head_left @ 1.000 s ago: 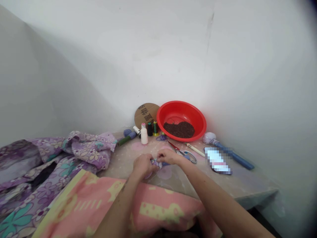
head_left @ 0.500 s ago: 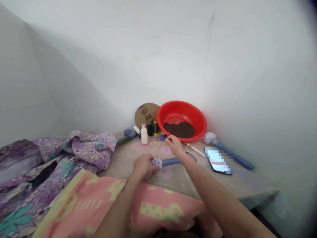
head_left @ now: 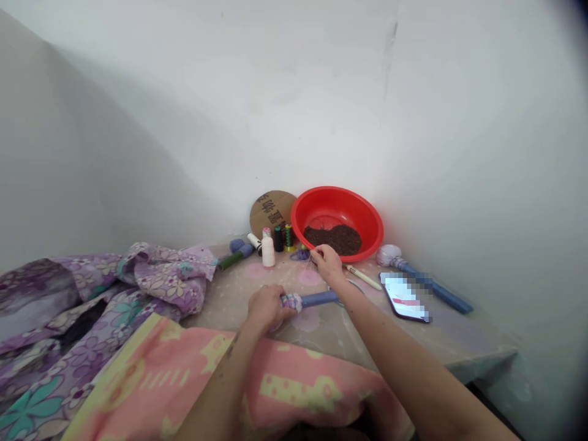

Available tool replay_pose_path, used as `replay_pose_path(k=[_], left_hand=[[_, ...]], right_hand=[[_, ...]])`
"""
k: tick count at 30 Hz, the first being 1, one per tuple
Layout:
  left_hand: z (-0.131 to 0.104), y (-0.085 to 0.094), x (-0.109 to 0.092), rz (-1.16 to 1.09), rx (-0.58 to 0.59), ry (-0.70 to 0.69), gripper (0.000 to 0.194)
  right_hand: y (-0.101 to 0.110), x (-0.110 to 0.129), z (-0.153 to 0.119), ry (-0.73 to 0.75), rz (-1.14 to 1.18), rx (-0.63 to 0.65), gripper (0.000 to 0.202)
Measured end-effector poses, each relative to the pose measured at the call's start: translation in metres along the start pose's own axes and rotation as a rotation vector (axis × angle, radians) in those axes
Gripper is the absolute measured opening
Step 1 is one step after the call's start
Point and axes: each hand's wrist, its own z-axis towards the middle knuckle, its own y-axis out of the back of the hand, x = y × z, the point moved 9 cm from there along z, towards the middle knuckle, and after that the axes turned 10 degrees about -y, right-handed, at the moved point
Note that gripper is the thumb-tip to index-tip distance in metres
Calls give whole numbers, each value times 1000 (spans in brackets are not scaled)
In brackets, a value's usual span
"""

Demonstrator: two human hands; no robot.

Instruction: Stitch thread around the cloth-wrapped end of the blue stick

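Gripping the fabric-wrapped head (head_left: 291,302), the left hand (head_left: 267,308) is curled nearly closed.

Left hand (head_left: 266,307) curled in a grip, back upward, nearer the body than the red bowl (head_left: 369,211), right hand (head_left: 329,263) at the bowl's near rim, fingertips pinched, both bare forearms reaching toward the bowl, right arm stretched farther

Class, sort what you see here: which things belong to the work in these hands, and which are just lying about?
Work in hand:
- blue stick, its wrapped end in the left hand
- thread, it seems, pinched by the right hand
- probably the white spool

Apparently just lying about:
- phone
- cardboard disc
- flowered cloth
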Motion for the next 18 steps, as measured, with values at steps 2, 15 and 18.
replay_pose_path(k=[2,15,18], left_hand=[[0,2,-5,1,-17,-71,42],[-2,14,0,88,-131,-22,31],[-2,15,-1,126,-116,5,30]], right_hand=[[3,5,0,12,34,8,20],[58,77,-29,51,689,605,15],[79,93,-34,43,882,653,15]])
